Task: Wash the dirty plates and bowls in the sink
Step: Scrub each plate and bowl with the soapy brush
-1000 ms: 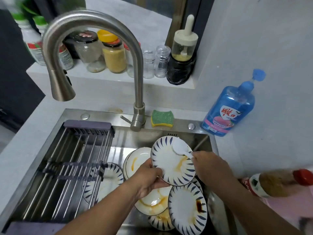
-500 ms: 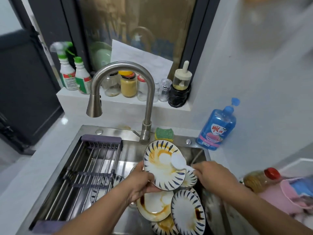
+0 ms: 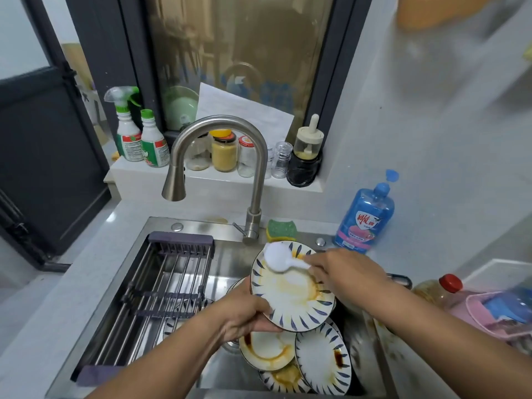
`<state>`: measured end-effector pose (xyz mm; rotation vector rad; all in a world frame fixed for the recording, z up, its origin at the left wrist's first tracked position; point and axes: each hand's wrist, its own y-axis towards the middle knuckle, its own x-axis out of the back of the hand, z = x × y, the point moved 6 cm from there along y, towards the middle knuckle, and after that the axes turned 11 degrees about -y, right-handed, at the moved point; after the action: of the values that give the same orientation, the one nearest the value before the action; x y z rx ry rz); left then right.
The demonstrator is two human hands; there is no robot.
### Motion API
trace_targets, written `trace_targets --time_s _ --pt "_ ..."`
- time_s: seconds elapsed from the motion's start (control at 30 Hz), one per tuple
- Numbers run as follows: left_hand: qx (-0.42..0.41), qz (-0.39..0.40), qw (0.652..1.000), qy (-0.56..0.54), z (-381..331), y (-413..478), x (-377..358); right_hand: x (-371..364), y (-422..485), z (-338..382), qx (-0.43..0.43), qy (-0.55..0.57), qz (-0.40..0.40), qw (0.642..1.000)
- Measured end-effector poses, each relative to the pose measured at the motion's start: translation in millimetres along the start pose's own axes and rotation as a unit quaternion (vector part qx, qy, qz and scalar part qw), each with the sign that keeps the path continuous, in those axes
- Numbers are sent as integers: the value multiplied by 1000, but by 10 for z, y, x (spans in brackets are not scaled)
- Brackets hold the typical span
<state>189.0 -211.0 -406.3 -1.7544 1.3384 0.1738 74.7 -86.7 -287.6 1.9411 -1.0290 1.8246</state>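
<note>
Item 1. Plate [image 3: 290, 292], white with dark blue dashes round the rim and orange sauce smears on its face. It is held tilted above the right half of the sink [image 3: 198, 226].

Item 2. Left hand [image 3: 247, 318], at the plate's 7 o'clock. The thumb lies over the rim and the fingers are curled beneath, clamped on the plate.

Item 3. Right hand [image 3: 345, 272], at the plate's 2 o'clock. The fingertips are drawn together, pinching the handle of a white spoon [image 3: 277, 260]. The spoon's bowl lies over the plate's rim at 11 o'clock; whether it touches the plate cannot be told.

Item 4. Stacked plates [image 3: 322, 358], same pattern and soiled orange and brown. They overlap in the sink below the held plate, at its 6 o'clock.

Item 5. Drying rack [image 3: 172, 283] of metal bars, across the sink's left half at 9 o'clock.

Item 6. Faucet [image 3: 257, 180], curved steel, at the sink's 12 o'clock. A green and yellow sponge [image 3: 282, 229] sits just beside its base.

Item 7. Blue dish soap bottle [image 3: 365, 217], on the counter at the sink's 2 o'clock.

Item 8. Jars [image 3: 224, 152] and two spray bottles [image 3: 141, 136], on the ledge behind the faucet.
</note>
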Motion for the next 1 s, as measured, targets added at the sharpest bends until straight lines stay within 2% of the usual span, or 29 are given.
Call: trace_targets --time_s 0.07,0.13,0.27,0.4,0.57,0.7,0.77,0.87,1.0 --pt "-15 -8 1000 -26 -10 -8 21 0 10 -125 -36 -4 -4 999" --pt "-39 -28 998 -50 -73 -1 81 -88 -38 -246 -59 -1 31 998" --pt "-73 -45 996 -31 -201 8 127 -298 -243 -125 -32 58 107 992" --pt "-72 -21 997 -10 -225 -24 30 -289 -283 105 1 63 62 996" --pt "-53 1 998 -32 -203 -99 9 -183 -290 96 -10 67 -4 998" --pt "-37 27 998 -46 -72 -121 -102 -71 -122 62 -50 73 -67 994" --pt "-35 36 997 -52 -39 -116 -132 -79 -60 102 -46 108 -59 991" --pt "-36 33 997 -52 -81 -105 -79 -165 -57 266 4 181 -8 983" --pt "-33 38 996 -68 -174 -140 37 -245 -98 306 37 200 39 978"
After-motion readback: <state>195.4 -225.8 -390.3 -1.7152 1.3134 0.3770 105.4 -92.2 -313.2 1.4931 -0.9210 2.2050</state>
